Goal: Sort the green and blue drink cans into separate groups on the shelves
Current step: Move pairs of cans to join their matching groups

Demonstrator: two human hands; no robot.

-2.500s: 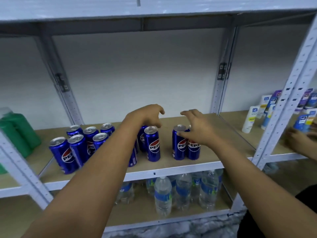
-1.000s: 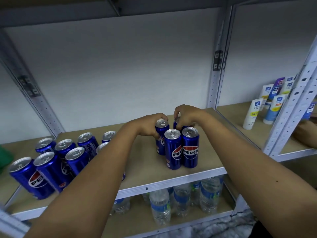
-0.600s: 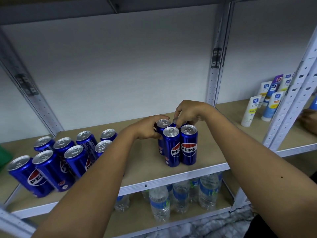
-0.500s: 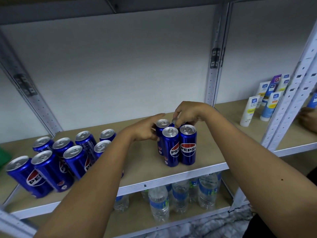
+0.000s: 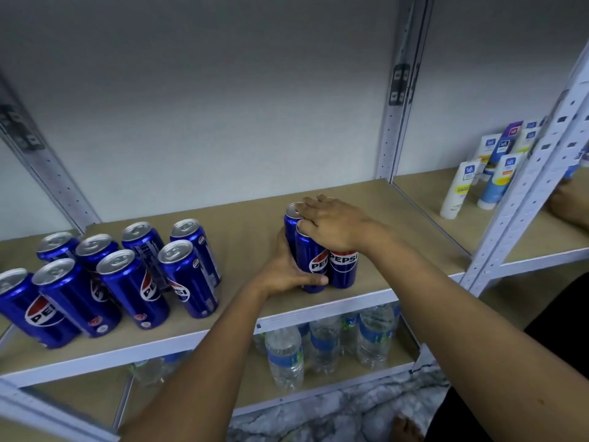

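Risk from my end: big blue can group (image 5: 108,275) at shelf (image 5: 242,237) left stands loose, forearm sweep could topple some; L hand (image 5: 287,269) wraps the small can cluster (image 5: 322,263) low on its side mid-shelf, R hand (image 5: 331,224) lies flat-fingered on its tops, so an uneven shove tips one. Lower shelf holds water bottles (image 5: 287,355); right bay has tubes (image 5: 459,189). No green cans in view.

Wood shelf (image 5: 248,231), white metal frame. Blue cans (image 5: 134,282) grouped at left end; smaller can cluster (image 5: 342,269) nr front edge, right of centre.
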